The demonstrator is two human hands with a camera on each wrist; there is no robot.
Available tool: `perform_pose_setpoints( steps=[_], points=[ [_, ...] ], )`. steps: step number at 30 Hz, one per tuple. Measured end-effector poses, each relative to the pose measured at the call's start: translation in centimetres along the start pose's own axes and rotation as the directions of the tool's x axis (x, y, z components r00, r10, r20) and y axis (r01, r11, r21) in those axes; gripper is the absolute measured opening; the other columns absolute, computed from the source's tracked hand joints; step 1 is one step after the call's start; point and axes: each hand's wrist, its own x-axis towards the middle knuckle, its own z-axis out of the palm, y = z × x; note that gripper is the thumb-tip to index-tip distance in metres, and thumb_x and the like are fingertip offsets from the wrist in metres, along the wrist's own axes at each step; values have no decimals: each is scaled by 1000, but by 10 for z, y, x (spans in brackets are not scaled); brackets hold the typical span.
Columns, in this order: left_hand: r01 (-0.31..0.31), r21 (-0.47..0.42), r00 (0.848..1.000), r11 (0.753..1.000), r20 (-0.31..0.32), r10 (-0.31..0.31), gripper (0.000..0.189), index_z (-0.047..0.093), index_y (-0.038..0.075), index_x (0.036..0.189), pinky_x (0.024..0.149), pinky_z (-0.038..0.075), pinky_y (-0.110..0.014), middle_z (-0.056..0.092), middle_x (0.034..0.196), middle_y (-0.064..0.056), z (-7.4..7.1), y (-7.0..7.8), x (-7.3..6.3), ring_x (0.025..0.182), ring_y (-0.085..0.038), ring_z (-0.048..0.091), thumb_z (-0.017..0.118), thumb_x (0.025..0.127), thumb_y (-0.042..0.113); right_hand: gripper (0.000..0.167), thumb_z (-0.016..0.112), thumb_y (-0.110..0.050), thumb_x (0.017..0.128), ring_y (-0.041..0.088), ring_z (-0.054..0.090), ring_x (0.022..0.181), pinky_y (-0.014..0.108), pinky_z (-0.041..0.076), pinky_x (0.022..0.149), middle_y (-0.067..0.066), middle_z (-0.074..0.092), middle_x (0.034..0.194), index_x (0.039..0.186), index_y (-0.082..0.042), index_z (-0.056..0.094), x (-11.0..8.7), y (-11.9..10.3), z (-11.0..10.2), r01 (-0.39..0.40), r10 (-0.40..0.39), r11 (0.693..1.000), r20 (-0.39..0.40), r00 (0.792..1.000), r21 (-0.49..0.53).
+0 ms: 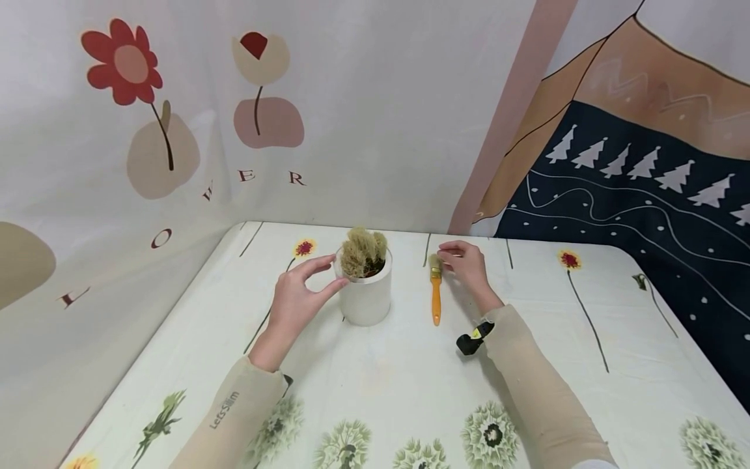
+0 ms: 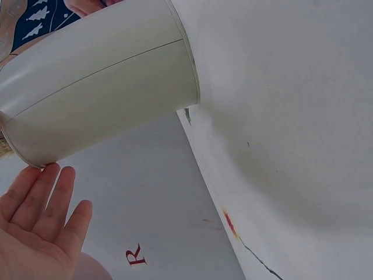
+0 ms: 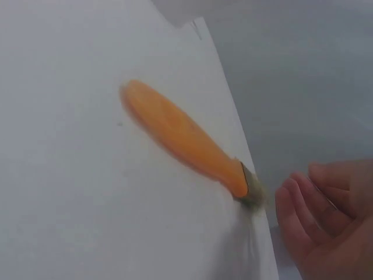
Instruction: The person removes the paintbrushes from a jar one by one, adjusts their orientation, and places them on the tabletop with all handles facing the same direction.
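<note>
A white cylindrical pot (image 1: 366, 301) stands upright on the table, with a fuzzy yellow-green plant (image 1: 359, 251) over dark soil inside. At its left side is my left hand (image 1: 297, 296), thumb and forefinger spread along the rim. The left wrist view shows that hand's fingers (image 2: 57, 201) fairly straight, fingertips right at the rim. To the pot's right lies a brush (image 1: 436, 296) with an orange handle and pale bristles pointing to the back. My right hand (image 1: 467, 266) is beside the bristles, its fingers loosely bent; in the right wrist view a small gap separates them.
A white flower-printed cloth (image 1: 387, 378) covers the table. Behind it hangs a pale printed curtain (image 1: 381, 130), with a dark panel of white trees (image 1: 621, 189) at the right. A black wrist device (image 1: 473, 339) sits at my right cuff.
</note>
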Motion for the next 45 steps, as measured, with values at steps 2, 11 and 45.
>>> perform_pose_setpoints(
  steps=[2,11,45],
  points=[
    [-2,-3,1000,1000,0,2,52,70,14,127,105,48,-51,73,120,-12,0,0,0,114,-28,69,84,80,31,30,63,-13,98,25,66,108,28,60,87,19,68,122,125,-1,66,-2,-2,1,10,-10,1000,6,1000,9],
    [-10,-5,1000,1000,-3,10,52,70,14,127,105,48,-51,73,120,-11,0,0,0,113,-28,69,84,80,30,28,65,-13,97,5,65,88,35,59,92,21,68,120,123,-1,67,-12,-14,7,48,-50,997,24,998,59],
    [-21,5,1000,1000,-11,21,52,70,14,127,104,48,-51,74,118,-12,0,-1,0,112,-28,70,84,80,33,30,63,-13,98,26,68,111,28,59,89,20,67,126,127,-3,65,-59,-68,32,203,-233,964,175,956,174]
  ],
)
